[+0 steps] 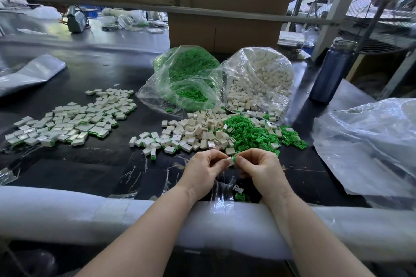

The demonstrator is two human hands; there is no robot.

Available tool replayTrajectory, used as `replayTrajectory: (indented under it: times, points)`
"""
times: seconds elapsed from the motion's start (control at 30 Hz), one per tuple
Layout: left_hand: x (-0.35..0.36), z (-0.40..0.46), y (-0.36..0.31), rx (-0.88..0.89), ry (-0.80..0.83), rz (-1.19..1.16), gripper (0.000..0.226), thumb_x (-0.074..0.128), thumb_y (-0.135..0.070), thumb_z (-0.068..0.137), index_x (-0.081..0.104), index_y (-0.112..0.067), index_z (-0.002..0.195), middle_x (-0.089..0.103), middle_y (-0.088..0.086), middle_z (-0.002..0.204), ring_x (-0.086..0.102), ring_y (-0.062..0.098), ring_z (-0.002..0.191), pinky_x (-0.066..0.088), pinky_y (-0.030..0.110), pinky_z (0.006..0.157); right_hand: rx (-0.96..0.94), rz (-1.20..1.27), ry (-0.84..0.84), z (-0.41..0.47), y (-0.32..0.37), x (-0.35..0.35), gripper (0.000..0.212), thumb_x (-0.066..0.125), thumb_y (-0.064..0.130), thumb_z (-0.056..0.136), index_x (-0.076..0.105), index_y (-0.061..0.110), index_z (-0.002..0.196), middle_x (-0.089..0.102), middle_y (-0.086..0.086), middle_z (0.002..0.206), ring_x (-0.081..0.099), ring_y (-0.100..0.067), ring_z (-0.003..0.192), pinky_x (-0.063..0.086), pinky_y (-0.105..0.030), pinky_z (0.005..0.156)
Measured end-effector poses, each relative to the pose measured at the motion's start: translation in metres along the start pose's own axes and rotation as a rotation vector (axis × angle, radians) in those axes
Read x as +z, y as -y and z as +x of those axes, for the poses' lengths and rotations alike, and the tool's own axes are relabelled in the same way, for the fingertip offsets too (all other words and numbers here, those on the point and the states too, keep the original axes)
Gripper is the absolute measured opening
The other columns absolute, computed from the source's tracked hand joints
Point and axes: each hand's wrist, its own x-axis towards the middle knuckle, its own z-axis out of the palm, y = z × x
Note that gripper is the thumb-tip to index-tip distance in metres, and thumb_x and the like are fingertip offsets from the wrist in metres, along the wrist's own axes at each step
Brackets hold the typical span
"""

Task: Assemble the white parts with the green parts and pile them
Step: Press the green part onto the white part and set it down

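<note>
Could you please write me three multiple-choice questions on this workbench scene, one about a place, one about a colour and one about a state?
1. Where does the pile of finished pieces lie?
A. left of the hands
B. inside the bags
C. beside the bottle

2. What colour is the bottle?
A. red
B. dark blue
C. yellow

3. What are the hands doing?
A. resting flat on the table
B. lifting a bag
C. pinching one small piece between them

Answers:
1 A, the white-and-green pile lies far left on the table.
2 B, its body is dark blue.
3 C, the left hand and right hand meet on a white and green piece.
</note>
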Motion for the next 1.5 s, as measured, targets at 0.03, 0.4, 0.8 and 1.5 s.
replayTrajectory:
  times: [0.03,0.4,0.8,1.5]
  points:
    - [0.0,0.0,0.0,-0.003,0.006,0.002,0.006,0.063,-0.018,0.087,0.067,-0.014,0.088,0.066,-0.001,0.079,0.058,0.01,0.074,0.048,0.02,0.075,0.005,-0.003,0.0,0.0,0.0,0.0,0.015,0.065,0.001,0.084,0.066,0.01,0.071,0.066,0.001,0.056,0.061,-0.006,0.051,0.049,-0.017,0.049]
    - [-0.002,-0.002,0.001,-0.009,0.023,0.116,0.011,0.062,-0.018,0.088,0.07,-0.013,0.093,0.065,-0.008,0.078,0.059,0.004,0.076,0.048,0.017,0.077,0.038,-0.043,0.063,-0.003,0.003,0.0,0.016,0.065,0.002,0.084,0.065,0.009,0.069,0.062,0.005,0.048,0.055,-0.003,0.043,0.045,-0.015,0.046]
    - [-0.001,-0.004,-0.001,0.018,0.022,0.248,0.016,0.061,-0.021,0.089,0.07,-0.014,0.1,0.067,-0.002,0.091,0.061,0.013,0.089,0.048,0.029,0.087,0.009,-0.11,0.078,-0.004,0.005,0.0,0.02,0.066,0.0,0.082,0.064,0.011,0.065,0.06,0.004,0.049,0.052,-0.001,0.043,0.045,-0.015,0.047]
    - [-0.002,-0.007,-0.011,-0.016,0.001,-0.058,0.013,0.058,-0.005,0.086,0.065,-0.015,0.088,0.062,0.009,0.084,0.055,0.017,0.073,0.051,0.034,0.072,-0.028,0.163,0.085,-0.001,0.002,0.001,0.005,0.062,0.004,0.086,0.067,0.005,0.085,0.068,-0.011,0.074,0.064,-0.02,0.065,0.055,-0.03,0.056]
